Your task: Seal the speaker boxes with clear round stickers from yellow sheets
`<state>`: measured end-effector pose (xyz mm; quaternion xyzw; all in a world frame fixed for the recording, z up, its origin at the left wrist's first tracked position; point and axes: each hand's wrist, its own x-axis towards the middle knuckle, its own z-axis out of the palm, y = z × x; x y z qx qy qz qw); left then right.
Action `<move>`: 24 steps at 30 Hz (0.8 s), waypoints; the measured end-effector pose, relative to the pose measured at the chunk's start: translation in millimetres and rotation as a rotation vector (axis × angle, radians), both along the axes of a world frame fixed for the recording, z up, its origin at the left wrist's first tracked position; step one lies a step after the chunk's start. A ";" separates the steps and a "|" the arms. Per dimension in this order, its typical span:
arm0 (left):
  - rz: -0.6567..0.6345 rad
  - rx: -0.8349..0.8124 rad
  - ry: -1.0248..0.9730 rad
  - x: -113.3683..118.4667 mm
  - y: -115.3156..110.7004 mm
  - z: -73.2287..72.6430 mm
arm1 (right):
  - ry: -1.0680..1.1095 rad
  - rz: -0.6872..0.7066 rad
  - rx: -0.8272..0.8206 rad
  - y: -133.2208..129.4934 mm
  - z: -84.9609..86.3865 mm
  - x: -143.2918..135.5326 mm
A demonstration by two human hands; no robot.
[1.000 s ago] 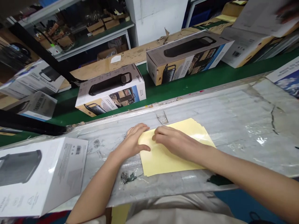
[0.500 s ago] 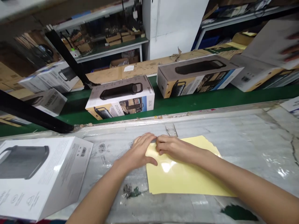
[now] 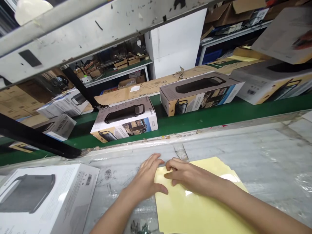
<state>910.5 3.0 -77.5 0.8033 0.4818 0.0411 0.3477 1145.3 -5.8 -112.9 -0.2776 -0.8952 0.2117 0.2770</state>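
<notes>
A stack of glossy yellow sheets (image 3: 185, 214) lies on the plastic-covered table below me, its edges slightly fanned at the right. My left hand (image 3: 145, 182) rests by the stack's upper left corner, fingers stretched and thumb apart over the sheet's left edge. Close beside it, my right hand (image 3: 186, 174) bends over the same corner with its fingers curled. Whatever lies between those fingertips is too small to make out. My right forearm crosses above the sheets and covers part of them. A large white printed carton (image 3: 70, 195) stands to the left of my left arm.
Beyond the table runs a green conveyor belt (image 3: 170, 125) carrying a printed box (image 3: 124, 120) and a brown-topped box (image 3: 200, 92). A black post (image 3: 41, 138) stands at left, and a white beam (image 3: 97, 29) crosses above. Another person's hand (image 3: 303, 40) is at an open box, far right.
The view has tilted upward, bringing the overhead beam into sight. My hands, touching or nearly so before, are now slightly apart at the sheet corner. The other person's box flap has shifted.
</notes>
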 end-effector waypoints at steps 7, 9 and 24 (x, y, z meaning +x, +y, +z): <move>-0.004 -0.004 -0.026 1.9 0.1 2.7 | -0.032 -0.010 0.000 -2.5 -2.5 -1.1; -0.018 -0.021 -0.036 1.1 -0.3 5.3 | -0.047 -0.023 -0.059 -2.7 -0.1 -4.0; 0.009 -0.075 -0.196 -14.9 -2.1 14.5 | -0.029 -0.032 -0.046 -7.8 -7.0 -12.0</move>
